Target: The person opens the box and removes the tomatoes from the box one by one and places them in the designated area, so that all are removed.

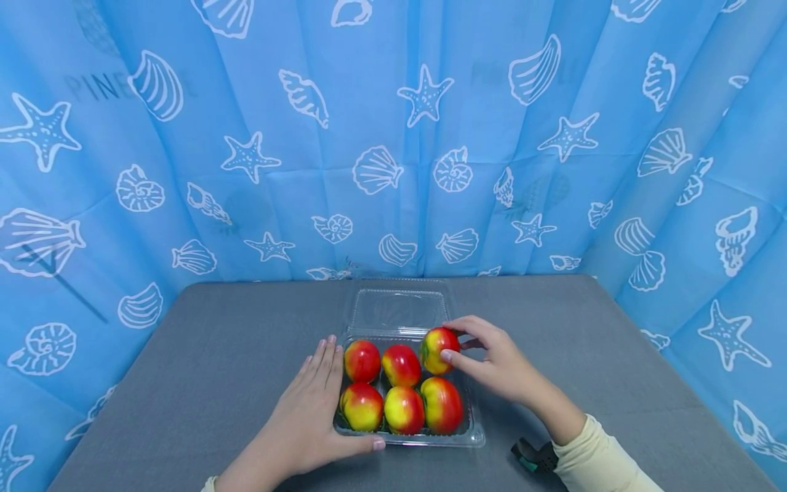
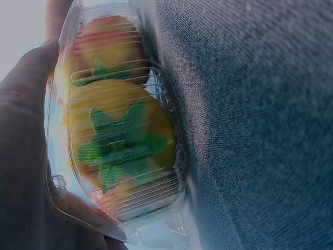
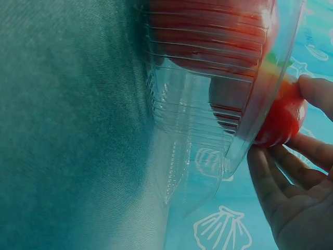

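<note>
A clear plastic clamshell box (image 1: 430,441) lies with its lid (image 1: 399,309) folded back. Two rows of glossy red-and-yellow fruit (image 1: 404,410) fill its base; green star-shaped leaves (image 2: 125,146) show through the wall in the left wrist view. My right hand (image 1: 494,359) pinches one fruit (image 1: 438,345) between thumb and fingers at the back right corner. In the right wrist view this fruit (image 3: 286,117) sits partly above the rim. My left hand (image 1: 307,410) lies along the box's left side, fingers straight and thumb stretched along the front edge.
A grey cloth-covered table (image 1: 246,342) bears the box. Beside the right wrist is a black strap-like piece (image 1: 531,454). Behind the table and along its sides hangs a blue curtain (image 1: 369,123) with white shells and starfish.
</note>
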`<control>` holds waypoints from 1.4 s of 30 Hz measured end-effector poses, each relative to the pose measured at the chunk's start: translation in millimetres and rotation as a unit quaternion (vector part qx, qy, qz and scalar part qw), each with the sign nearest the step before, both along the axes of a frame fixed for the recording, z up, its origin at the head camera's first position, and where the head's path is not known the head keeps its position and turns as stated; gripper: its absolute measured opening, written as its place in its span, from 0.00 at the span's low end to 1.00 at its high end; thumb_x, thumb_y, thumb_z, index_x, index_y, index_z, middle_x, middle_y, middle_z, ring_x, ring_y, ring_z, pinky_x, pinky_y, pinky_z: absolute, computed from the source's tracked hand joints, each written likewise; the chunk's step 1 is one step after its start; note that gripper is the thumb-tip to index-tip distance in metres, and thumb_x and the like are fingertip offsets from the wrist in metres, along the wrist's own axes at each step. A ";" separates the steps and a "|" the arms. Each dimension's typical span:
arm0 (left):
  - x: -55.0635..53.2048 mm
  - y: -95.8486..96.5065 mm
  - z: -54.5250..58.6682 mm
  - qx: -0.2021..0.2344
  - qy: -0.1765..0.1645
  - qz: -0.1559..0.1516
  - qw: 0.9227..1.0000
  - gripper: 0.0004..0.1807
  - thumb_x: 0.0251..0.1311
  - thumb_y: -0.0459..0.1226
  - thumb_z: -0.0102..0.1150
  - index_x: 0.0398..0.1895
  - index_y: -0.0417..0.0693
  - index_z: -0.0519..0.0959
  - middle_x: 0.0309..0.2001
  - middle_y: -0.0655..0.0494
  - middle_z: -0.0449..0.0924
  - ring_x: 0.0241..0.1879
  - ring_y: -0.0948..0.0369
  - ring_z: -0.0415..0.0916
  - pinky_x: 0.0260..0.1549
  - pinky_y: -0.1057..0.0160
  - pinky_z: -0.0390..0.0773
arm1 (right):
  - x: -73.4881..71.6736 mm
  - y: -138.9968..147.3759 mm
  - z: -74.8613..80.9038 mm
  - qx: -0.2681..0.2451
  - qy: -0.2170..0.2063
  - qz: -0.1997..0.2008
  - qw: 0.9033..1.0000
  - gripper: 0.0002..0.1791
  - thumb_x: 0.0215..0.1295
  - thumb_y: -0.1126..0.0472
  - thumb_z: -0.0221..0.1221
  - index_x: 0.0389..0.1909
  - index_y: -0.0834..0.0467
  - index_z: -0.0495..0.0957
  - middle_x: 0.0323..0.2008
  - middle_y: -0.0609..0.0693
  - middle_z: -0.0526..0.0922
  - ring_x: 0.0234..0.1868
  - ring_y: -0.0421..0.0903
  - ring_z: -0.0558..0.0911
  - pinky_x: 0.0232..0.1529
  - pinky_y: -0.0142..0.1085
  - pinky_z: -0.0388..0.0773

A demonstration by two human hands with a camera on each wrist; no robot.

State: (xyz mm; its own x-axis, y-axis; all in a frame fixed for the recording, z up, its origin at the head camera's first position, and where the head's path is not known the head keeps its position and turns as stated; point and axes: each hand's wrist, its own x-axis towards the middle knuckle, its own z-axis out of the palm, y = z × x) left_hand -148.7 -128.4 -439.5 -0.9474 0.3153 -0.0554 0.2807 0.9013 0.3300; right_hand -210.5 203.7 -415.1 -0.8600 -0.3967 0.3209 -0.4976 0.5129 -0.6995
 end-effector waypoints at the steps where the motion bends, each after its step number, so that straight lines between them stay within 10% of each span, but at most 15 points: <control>1: 0.0 -0.1 -0.1 0.000 -0.001 0.000 1.000 0.81 0.37 0.91 0.48 0.88 0.49 0.46 0.88 0.49 0.33 0.88 0.47 0.36 0.83 0.38 0.51 | -0.4 0.4 -0.3 -0.005 -0.002 -0.001 1.000 0.22 0.69 0.54 0.72 0.62 0.52 0.82 0.57 0.48 0.85 0.53 0.45 0.86 0.53 0.47 0.89; 18: -0.1 0.6 -0.7 -0.003 0.003 0.001 1.000 0.80 0.38 0.90 0.49 0.88 0.49 0.46 0.88 0.50 0.34 0.88 0.47 0.37 0.82 0.38 0.52 | -10.7 21.1 7.3 -0.110 -0.026 -0.048 0.992 0.23 0.73 0.62 0.68 0.66 0.61 0.79 0.61 0.59 0.83 0.58 0.40 0.83 0.53 0.24 0.83; 42: 0.8 0.6 -2.1 0.011 0.010 0.000 1.000 0.79 0.40 0.88 0.52 0.88 0.48 0.47 0.88 0.49 0.36 0.88 0.46 0.39 0.82 0.37 0.54 | -30.1 58.4 2.5 -0.078 -0.046 -0.119 0.989 0.25 0.77 0.52 0.65 0.67 0.60 0.78 0.63 0.60 0.83 0.56 0.30 0.79 0.54 0.19 0.79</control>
State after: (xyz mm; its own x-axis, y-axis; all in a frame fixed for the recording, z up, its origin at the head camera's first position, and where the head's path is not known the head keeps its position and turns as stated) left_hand -147.9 -127.9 -441.6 -0.9481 0.3167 -0.0299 0.2876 0.8937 0.3443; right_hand -240.6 262.1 -412.6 -0.9516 -0.1318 0.2776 -0.3060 0.4901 -0.8162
